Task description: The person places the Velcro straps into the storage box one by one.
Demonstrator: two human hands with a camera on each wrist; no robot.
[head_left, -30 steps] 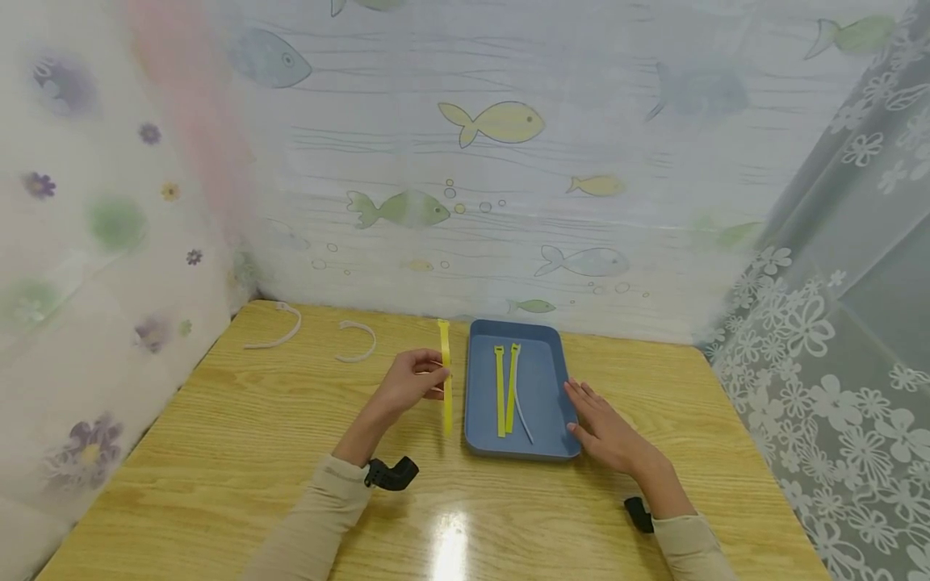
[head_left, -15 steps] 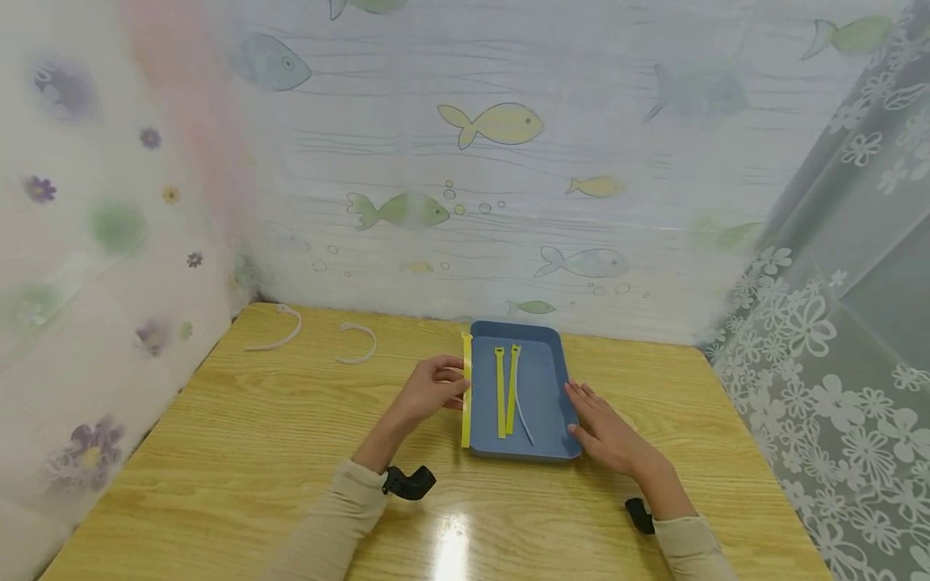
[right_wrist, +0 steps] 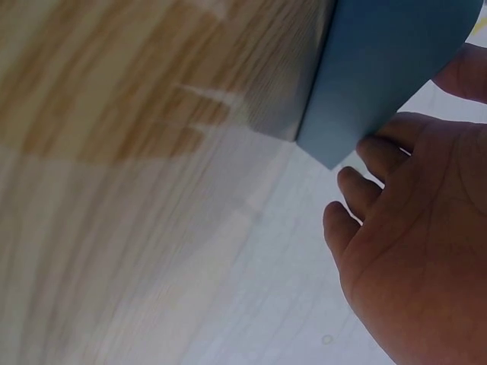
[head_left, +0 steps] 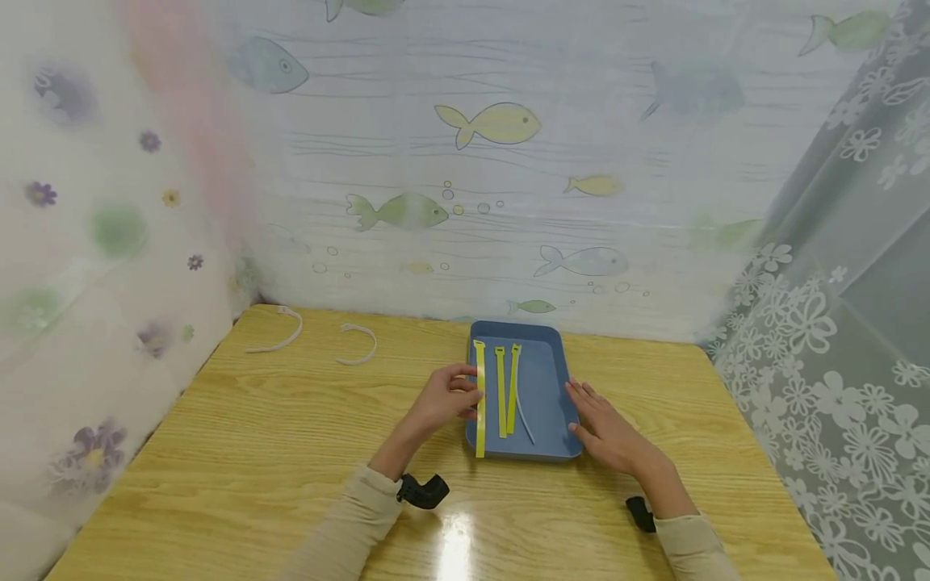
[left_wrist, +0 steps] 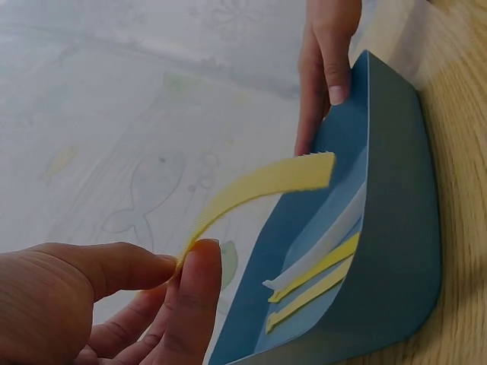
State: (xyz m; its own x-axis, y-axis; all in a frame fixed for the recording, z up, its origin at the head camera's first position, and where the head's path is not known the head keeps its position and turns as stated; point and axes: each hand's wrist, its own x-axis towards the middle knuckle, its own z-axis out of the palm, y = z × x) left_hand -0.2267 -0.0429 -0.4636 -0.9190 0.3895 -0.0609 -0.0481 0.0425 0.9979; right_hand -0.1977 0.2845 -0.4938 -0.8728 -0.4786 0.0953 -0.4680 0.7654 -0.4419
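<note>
My left hand (head_left: 441,397) pinches a yellow hook-and-loop cable tie (head_left: 480,432) between thumb and fingers, over the left rim of the blue tray (head_left: 523,454). In the left wrist view the held cable tie (left_wrist: 259,182) bends in an arc, its free end overlapping the tray. Two more yellow cable ties (head_left: 501,395) lie lengthwise inside, beside a thin white cable tie (head_left: 525,420). My right hand (head_left: 606,432) rests against the tray's right side with fingers extended. The right wrist view shows its fingertips at the tray's outer wall (right_wrist: 373,61).
Two curved white cable ties (head_left: 294,332) lie apart at the back left of the wooden table (head_left: 276,436). A fish-patterned sheet (head_left: 407,266) hangs right behind the table. A lace curtain (head_left: 821,387) borders the right side.
My left hand has moved right, carrying the yellow cable tie from beside the tray to over its left edge. The right hand and the tray have stayed in place.
</note>
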